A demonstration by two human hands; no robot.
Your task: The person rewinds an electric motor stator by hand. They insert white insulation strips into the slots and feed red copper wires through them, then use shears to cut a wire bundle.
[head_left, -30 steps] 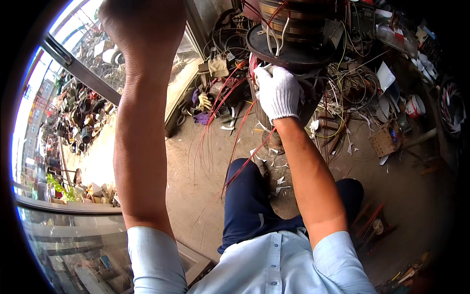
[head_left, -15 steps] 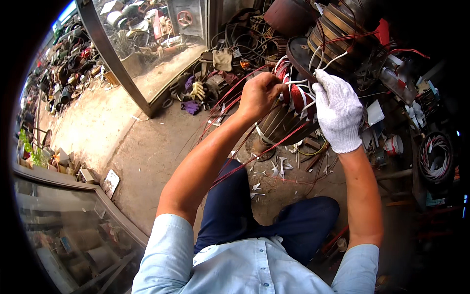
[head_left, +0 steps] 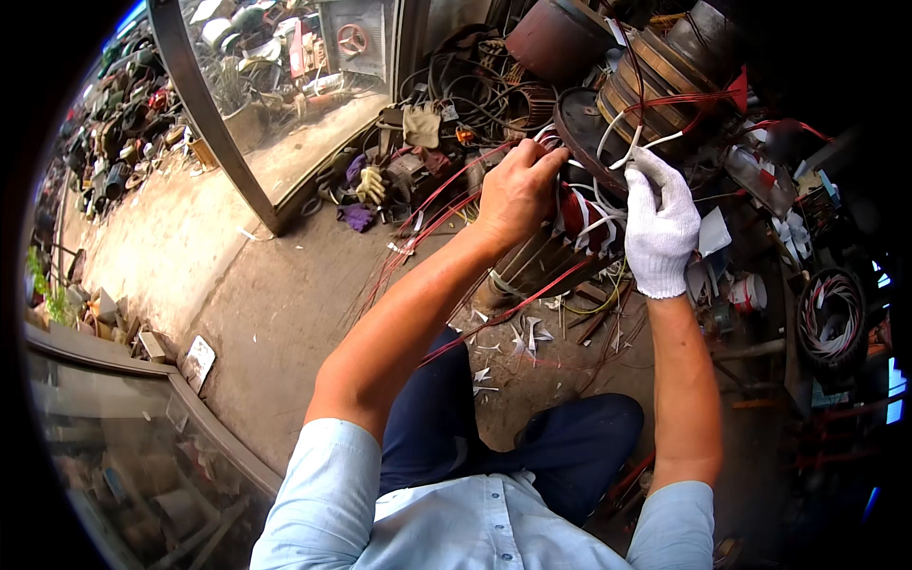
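Note:
In front of me a red wire winding (head_left: pixel 574 215), bound with white strips, sits at the upper end of a tilted dark cylindrical body (head_left: pixel 537 266). White insulating sleeves (head_left: pixel 608 136) rise from it in loops. My bare left hand (head_left: pixel 520 193) is closed at the winding's left side, by the red and white leads; what its fingertips grip is hidden. At the right, my right hand (head_left: pixel 662 223), in a white knitted glove, pinches a white sleeve between thumb and forefinger. Long thin red wires (head_left: pixel 432 209) trail off to the left beneath my left forearm.
Behind the winding stand a dark round disc (head_left: pixel 581 128) and a banded brown drum (head_left: pixel 646 85). White scraps (head_left: pixel 532 334) litter the floor by my knees. Gloves (head_left: pixel 372 185) and cables lie farther left, near a metal door frame (head_left: pixel 214 123). A wire-filled tyre-like ring (head_left: pixel 831 313) is at right.
My right hand has shifted slightly right and down, and its finger and thumb now show around the sleeve. My left hand has turned and stays close to the leads. The view has shifted a little.

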